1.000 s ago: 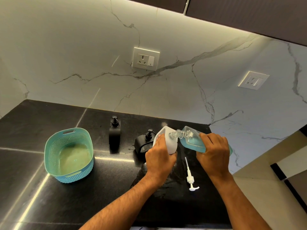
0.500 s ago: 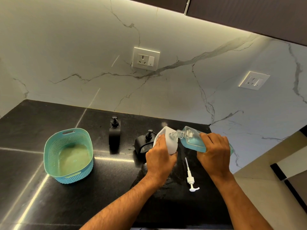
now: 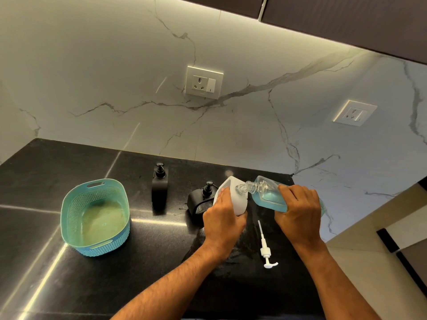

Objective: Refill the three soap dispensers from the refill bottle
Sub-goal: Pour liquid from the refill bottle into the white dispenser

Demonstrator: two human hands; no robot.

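Head view: no real shift from a second ago — right hand [image 3: 300, 211] gripping tilted refill bottle [image 3: 265, 195], neck at white dispenser [image 3: 235, 195] mouth, left hand [image 3: 223, 218] clasping it — pouring likely ongoing.

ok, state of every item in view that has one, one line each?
White dispenser: pump off, held by left hand.
Refill bottle: uncapped, tipped, neck at the white dispenser's opening, part full of blue soap, held by right hand.
White pump: lying loose on the counter.
Tall black dispenser: upright, pump on.
Short black dispenser: pump on.
Teal basket: upright, nothing inside.
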